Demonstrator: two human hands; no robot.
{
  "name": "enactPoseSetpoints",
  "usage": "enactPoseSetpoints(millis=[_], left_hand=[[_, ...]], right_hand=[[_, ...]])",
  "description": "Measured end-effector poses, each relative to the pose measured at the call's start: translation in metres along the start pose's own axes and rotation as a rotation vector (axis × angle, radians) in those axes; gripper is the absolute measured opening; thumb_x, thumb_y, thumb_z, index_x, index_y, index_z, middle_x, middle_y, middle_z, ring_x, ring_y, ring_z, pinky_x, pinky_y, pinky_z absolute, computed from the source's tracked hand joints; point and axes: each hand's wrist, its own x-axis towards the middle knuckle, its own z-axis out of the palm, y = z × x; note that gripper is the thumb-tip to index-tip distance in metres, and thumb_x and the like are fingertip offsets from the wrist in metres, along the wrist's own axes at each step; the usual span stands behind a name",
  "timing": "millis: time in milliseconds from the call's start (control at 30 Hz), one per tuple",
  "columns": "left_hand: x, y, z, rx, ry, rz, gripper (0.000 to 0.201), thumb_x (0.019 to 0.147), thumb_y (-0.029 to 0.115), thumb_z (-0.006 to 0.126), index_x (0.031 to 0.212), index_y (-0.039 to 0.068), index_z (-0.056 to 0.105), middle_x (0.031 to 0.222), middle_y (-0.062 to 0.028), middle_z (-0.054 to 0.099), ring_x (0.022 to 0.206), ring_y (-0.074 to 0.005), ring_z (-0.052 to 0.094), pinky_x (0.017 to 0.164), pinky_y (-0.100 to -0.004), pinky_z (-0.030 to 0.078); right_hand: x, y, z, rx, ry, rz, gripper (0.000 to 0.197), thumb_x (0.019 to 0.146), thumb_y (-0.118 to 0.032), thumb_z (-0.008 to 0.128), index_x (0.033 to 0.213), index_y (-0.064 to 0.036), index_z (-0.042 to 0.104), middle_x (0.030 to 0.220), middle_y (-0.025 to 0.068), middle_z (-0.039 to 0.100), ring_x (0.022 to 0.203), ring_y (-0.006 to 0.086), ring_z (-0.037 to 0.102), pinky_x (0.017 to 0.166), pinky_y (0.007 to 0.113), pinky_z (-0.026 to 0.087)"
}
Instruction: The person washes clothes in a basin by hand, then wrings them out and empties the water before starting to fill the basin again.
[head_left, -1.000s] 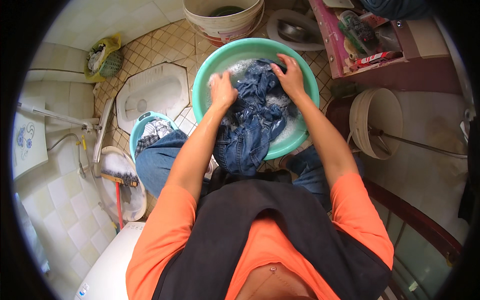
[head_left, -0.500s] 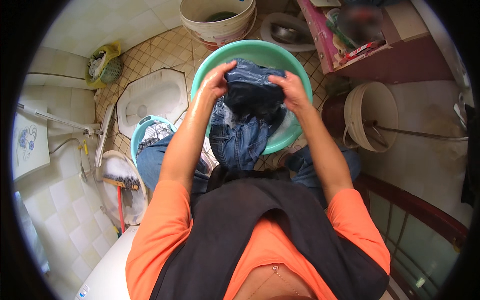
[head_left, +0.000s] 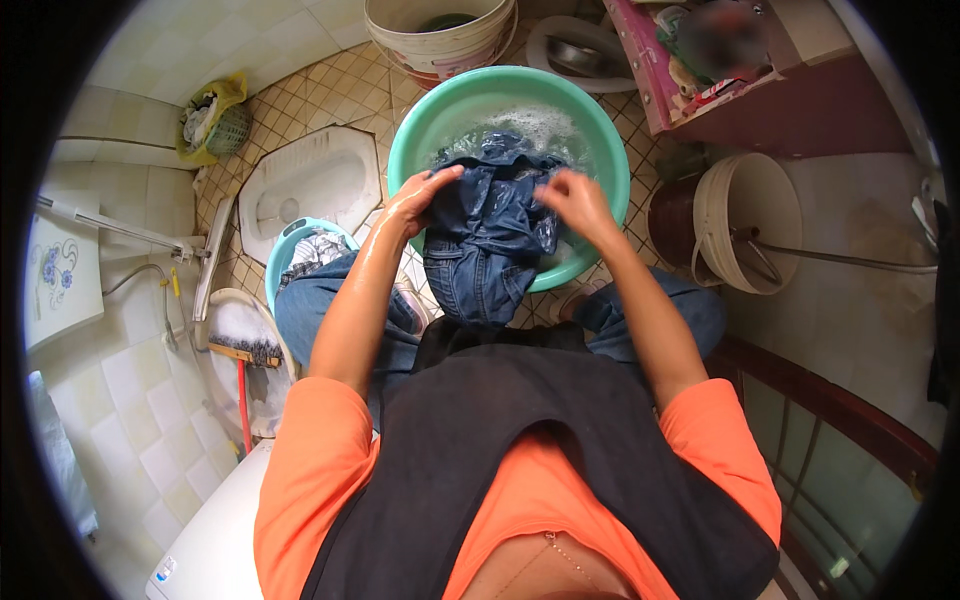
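Note:
A wet pair of dark blue jeans (head_left: pixel 485 225) hangs over the near rim of a green basin (head_left: pixel 612 150), its far part lying in sudsy water. On the left edge of the denim, my left hand (head_left: pixel 422 198) is closed, thumb and fingers gripping the cloth. My right hand (head_left: pixel 580 203) has its fingers curled together at the right edge of the same jeans, pinching the fabric. Suds (head_left: pixel 545 125) float at the far side of the basin. Both of my forearms reach in from below, and the left one is wet.
A white bucket (head_left: pixel 440 50) stands behind the basin. To the left are a squat toilet (head_left: pixel 310 185), a small blue tub of clothes (head_left: pixel 275 262) and a broom (head_left: pixel 243 385). Another bucket (head_left: pixel 750 220) lies tipped at the right, below a pink shelf (head_left: pixel 790 115).
The jeans came down from a raised, bunched hold into the basin and now lie spread out. Both hands lowered with them, and the suds behind came into view.

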Motion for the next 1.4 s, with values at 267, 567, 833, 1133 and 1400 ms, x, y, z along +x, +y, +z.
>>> enactPoseSetpoints(millis=[267, 567, 833, 1133, 1400], left_hand=[[-0.065, 0.058, 0.052, 0.34, -0.142, 0.448, 0.022, 0.081, 0.02, 0.063, 0.093, 0.002, 0.063, 0.081, 0.0009, 0.062, 0.075, -0.0071, 0.055, 0.067, -0.0192, 0.041], [-0.062, 0.094, -0.003, 0.075, -0.062, 0.361, 0.032, 0.082, 0.028, 0.063, 0.097, 0.0, 0.06, 0.088, -0.0057, 0.063, 0.077, -0.0132, 0.059, 0.071, -0.026, 0.047], [-0.021, 0.082, -0.025, 0.037, -0.045, 0.164, 0.043, 0.084, 0.038, 0.059, 0.102, -0.001, 0.059, 0.093, -0.0068, 0.063, 0.079, -0.0157, 0.059, 0.076, -0.0285, 0.047], [-0.041, 0.071, 0.021, -0.109, -0.07, 0.273, 0.037, 0.088, 0.035, 0.053, 0.102, 0.001, 0.058, 0.096, -0.0094, 0.063, 0.082, -0.0171, 0.06, 0.078, -0.0305, 0.049], [-0.046, 0.094, -0.018, -0.454, -0.122, 0.284, 0.032, 0.088, 0.032, 0.054, 0.098, 0.002, 0.06, 0.091, -0.0106, 0.065, 0.081, -0.0218, 0.062, 0.078, -0.0337, 0.051]], right_hand=[[0.059, 0.063, 0.039, -0.218, 0.205, 0.181, 0.042, 0.074, -0.015, 0.066, 0.112, -0.0146, 0.05, 0.105, 0.0143, 0.054, 0.095, 0.0302, 0.056, 0.082, 0.039, 0.045], [0.009, 0.013, -0.049, 0.925, -0.025, -0.141, 0.024, 0.072, 0.0, 0.066, 0.093, -0.0045, 0.055, 0.083, 0.0015, 0.057, 0.079, 0.0073, 0.054, 0.073, 0.021, 0.043], [0.063, 0.01, -0.078, 0.887, -0.416, 0.219, 0.035, 0.081, -0.032, 0.064, 0.094, 0.001, 0.062, 0.079, 0.0046, 0.064, 0.071, 0.0112, 0.059, 0.066, 0.026, 0.049], [0.064, -0.008, 0.028, -0.355, 0.28, -0.115, 0.057, 0.078, -0.045, 0.058, 0.115, -0.0048, 0.046, 0.098, 0.0194, 0.058, 0.093, 0.0372, 0.057, 0.076, 0.048, 0.045], [0.066, 0.039, 0.045, -0.081, 0.464, -0.134, 0.015, 0.075, -0.014, 0.056, 0.085, -0.0031, 0.055, 0.08, 0.0149, 0.061, 0.072, 0.0304, 0.061, 0.065, 0.042, 0.048]])
